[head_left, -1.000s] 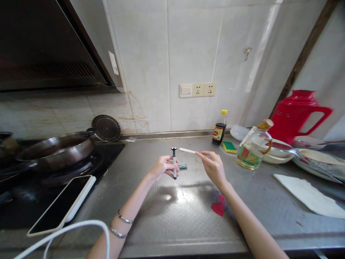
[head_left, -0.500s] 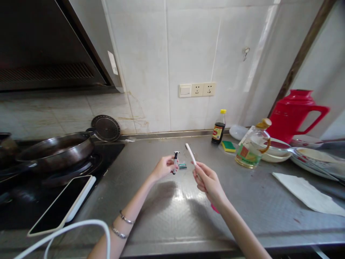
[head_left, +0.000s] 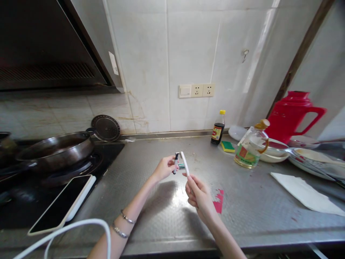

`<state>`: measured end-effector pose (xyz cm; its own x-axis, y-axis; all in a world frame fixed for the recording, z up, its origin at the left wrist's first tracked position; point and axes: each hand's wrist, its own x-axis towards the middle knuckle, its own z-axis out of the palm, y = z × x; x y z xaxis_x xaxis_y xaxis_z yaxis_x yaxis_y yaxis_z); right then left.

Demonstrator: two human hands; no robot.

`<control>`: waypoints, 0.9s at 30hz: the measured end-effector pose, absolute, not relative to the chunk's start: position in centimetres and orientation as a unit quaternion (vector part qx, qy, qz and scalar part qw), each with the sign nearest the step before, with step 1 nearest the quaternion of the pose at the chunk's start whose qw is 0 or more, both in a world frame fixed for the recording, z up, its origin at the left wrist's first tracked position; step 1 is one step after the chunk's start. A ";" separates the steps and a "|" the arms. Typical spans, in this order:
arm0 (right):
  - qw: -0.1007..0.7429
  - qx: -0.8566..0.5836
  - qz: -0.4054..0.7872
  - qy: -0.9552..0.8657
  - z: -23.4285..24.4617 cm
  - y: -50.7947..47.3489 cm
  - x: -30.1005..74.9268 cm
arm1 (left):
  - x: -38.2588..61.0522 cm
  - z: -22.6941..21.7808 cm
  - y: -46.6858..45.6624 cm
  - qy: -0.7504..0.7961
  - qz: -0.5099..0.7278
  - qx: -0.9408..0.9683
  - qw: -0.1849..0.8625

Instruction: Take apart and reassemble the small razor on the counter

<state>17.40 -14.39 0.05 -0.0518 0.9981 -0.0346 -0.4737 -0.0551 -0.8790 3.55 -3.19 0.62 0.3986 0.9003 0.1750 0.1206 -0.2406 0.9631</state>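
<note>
My left hand (head_left: 163,168) is closed round a small razor (head_left: 175,165), held upright with its dark head on top. A slim white stick-shaped piece (head_left: 184,163) stands up from my right hand (head_left: 198,194), which grips its lower end. Its tip is right beside the razor head; I cannot tell whether they touch. Both hands hover over the steel counter (head_left: 242,208). A small green piece (head_left: 182,166) lies on the counter just behind the razor.
A phone (head_left: 62,203) and a white cable (head_left: 75,230) lie at the left by the stove with a pan (head_left: 56,146). A sauce bottle (head_left: 217,128), sponge (head_left: 228,146), oil bottle (head_left: 250,148), red jug (head_left: 295,114), dishes and white paper (head_left: 304,194) fill the right. A red patch (head_left: 219,203) marks the counter.
My right hand has come nearer and to the left, swinging the white stick from flat to upright beside the razor. The left hand lowered the razor slightly.
</note>
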 end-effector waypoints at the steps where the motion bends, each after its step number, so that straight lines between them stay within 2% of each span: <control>1: 0.589 -0.362 0.626 -0.361 0.1 -14.4 17.3 | 3.5 0.6 -3.2 0.375 0.400 0.678 0.489; 16: 0.614 -0.378 0.588 -0.368 -0.2 -14.4 15.6 | 3.4 1.3 -3.5 0.375 0.398 0.678 0.490; 27: 0.612 -0.351 0.616 -0.352 -0.7 -14.6 15.2 | 3.3 1.4 -3.6 0.374 0.398 0.677 0.493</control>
<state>15.19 -14.57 -0.69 -0.0055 1.0000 -0.0016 -0.5061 -0.0041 -0.8625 3.33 -3.56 1.42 0.4030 0.8992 0.1705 0.1143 -0.2343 0.9654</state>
